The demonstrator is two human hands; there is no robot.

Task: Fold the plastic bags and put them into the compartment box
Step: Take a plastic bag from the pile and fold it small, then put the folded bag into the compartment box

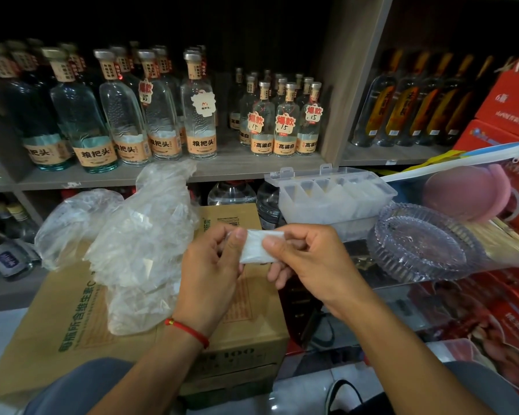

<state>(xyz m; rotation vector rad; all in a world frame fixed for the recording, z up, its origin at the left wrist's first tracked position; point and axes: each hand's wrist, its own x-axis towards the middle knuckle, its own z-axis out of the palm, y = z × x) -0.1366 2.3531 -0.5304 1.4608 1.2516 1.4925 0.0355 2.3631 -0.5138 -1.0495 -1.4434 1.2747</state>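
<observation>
A small folded white plastic bag (pixel 259 246) is held in the air between both hands, above a cardboard carton. My left hand (pixel 213 265) pinches its left end between thumb and fingers. My right hand (pixel 306 259) pinches its right end, thumb on top. A heap of loose clear plastic bags (pixel 132 244) lies on the carton to the left of my hands. The clear compartment box (pixel 333 196) stands open behind my right hand, lid tilted back, with folded bags in several of its compartments.
The brown cardboard carton (pixel 72 319) sits below my hands. A ribbed glass dish (pixel 423 241) lies right of the box on a glass counter. Shelves of liquor bottles (pixel 162 115) fill the background. Red gift boxes (pixel 504 109) stand at the right.
</observation>
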